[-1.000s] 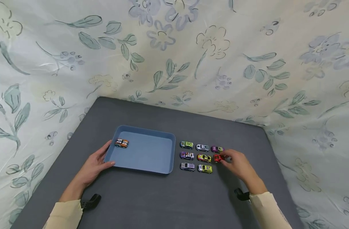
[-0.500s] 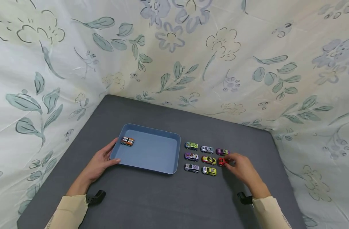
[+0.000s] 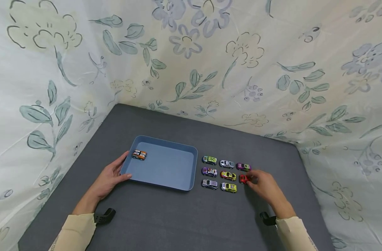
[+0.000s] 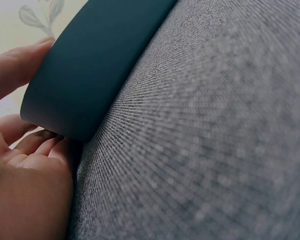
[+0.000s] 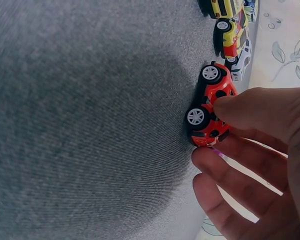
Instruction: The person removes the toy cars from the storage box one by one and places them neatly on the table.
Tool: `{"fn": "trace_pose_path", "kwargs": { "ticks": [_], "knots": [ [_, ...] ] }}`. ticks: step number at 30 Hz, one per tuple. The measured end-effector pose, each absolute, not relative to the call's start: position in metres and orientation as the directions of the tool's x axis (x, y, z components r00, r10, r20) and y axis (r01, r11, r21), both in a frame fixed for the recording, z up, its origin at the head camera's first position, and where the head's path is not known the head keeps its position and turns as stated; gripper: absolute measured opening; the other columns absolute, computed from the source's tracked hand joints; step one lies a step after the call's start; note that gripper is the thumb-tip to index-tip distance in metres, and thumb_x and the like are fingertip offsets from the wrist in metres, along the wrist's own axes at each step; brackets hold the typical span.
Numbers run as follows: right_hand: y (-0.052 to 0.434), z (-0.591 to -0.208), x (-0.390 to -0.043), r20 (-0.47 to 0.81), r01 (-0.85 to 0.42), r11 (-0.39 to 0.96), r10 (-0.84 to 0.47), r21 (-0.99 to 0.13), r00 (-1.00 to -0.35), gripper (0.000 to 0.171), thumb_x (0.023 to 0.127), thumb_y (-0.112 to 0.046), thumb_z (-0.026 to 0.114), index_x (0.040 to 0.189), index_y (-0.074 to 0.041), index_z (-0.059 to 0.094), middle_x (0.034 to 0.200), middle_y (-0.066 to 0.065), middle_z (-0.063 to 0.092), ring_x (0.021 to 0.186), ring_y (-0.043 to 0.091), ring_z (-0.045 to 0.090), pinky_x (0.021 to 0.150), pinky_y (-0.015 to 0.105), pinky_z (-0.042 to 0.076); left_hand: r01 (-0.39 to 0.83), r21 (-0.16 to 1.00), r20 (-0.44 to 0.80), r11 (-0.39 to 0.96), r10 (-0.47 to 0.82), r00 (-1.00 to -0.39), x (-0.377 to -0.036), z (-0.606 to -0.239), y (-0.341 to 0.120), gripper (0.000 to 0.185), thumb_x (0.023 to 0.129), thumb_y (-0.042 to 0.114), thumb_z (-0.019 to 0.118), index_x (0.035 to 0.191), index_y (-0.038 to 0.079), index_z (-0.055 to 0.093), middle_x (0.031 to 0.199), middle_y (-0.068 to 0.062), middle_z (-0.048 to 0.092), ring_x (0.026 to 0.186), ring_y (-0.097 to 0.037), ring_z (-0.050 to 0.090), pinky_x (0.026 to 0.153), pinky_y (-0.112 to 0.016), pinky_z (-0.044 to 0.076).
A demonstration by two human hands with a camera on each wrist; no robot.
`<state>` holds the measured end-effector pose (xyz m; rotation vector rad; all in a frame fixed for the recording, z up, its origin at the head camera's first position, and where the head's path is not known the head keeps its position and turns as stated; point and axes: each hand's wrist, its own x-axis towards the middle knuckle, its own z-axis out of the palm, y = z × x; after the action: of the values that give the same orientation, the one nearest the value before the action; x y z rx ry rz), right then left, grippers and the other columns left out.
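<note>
My left hand holds the front left corner of a shallow blue tray. In the left wrist view the thumb lies at its rim and the other fingers are at the adjacent side. Inside the tray, near its left wall, stands an orange and white toy car. To the right of the tray, my right hand pinches a red toy car between thumb and fingers. That car is at the right end of the middle row, its wheels at the cloth; whether it is lifted I cannot tell.
Several more toy cars stand in rows between tray and right hand, among them a purple one, a yellow and red one and a silver one. Dark grey cloth covers the table. Floral fabric hangs behind.
The head view has shifted slightly, so the scene sits further right. The red toy car is a touch nearer the front, with the right hand at it throughout. The left hand stays on the tray.
</note>
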<state>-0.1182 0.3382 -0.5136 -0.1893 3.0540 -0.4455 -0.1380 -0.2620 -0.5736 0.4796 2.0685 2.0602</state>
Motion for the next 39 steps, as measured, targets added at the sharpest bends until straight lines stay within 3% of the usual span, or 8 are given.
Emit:
{"fn": "trace_pose_path", "kwargs": {
  "ticks": [9,15,20,31,39],
  "knots": [
    [0.336,-0.516,-0.117,-0.029,-0.097,0.958,-0.108,-0.272,-0.994,0.030,0.091,-0.005,0.084,0.120,-0.002,0.077,0.108,0.012,0.074,0.094,0.029,0.070,0.082,0.056,0.058,0.111,0.994,0.111,-0.020,0.355,-0.928,-0.138,-0.577,-0.261,0.091,0.102,-0.007,0.071,0.172,-0.002,0.013,0.173,-0.037,0.010,0.159,-0.051,0.014,0.108,-0.014,0.043],
    [0.329,-0.511,-0.115,0.081,-0.165,0.957,-0.150,-0.240,-0.985,0.049,0.095,-0.015,0.084,0.140,-0.003,0.069,0.129,0.019,0.071,0.111,0.038,0.068,0.092,0.064,0.055,0.117,0.993,0.109,0.002,0.355,-0.928,-0.142,-0.581,-0.262,0.092,0.102,-0.006,0.071,0.172,-0.001,0.012,0.174,-0.035,0.010,0.157,-0.054,0.012,0.108,-0.013,0.043],
    [0.312,-0.501,-0.123,0.158,-0.249,0.924,-0.211,-0.289,-0.965,0.048,0.098,-0.018,0.083,0.142,-0.008,0.069,0.135,0.017,0.069,0.121,0.039,0.066,0.099,0.066,0.053,0.112,0.994,0.102,0.008,0.352,-0.930,-0.144,-0.584,-0.263,0.092,0.101,-0.007,0.071,0.173,-0.001,0.012,0.174,-0.034,0.012,0.157,-0.055,0.013,0.107,-0.013,0.043],
    [0.247,-0.472,-0.155,0.254,-0.535,0.772,-0.472,-0.343,-0.844,0.043,0.100,-0.020,0.080,0.142,-0.013,0.072,0.142,0.007,0.068,0.129,0.033,0.065,0.100,0.059,0.056,0.104,0.995,0.098,-0.003,0.345,-0.933,-0.141,-0.583,-0.263,0.093,0.101,-0.008,0.072,0.172,-0.004,0.011,0.174,-0.037,0.010,0.157,-0.055,0.012,0.107,-0.012,0.043],
    [0.192,-0.451,-0.178,0.232,-0.652,0.690,-0.609,-0.316,-0.758,0.037,0.102,-0.019,0.077,0.139,-0.017,0.074,0.142,0.004,0.067,0.132,0.026,0.063,0.106,0.053,0.053,0.106,0.994,0.112,-0.037,0.359,-0.927,-0.139,-0.582,-0.263,0.092,0.101,-0.008,0.071,0.172,-0.003,0.012,0.173,-0.037,0.011,0.159,-0.050,0.015,0.107,-0.015,0.045]
  ]
}}
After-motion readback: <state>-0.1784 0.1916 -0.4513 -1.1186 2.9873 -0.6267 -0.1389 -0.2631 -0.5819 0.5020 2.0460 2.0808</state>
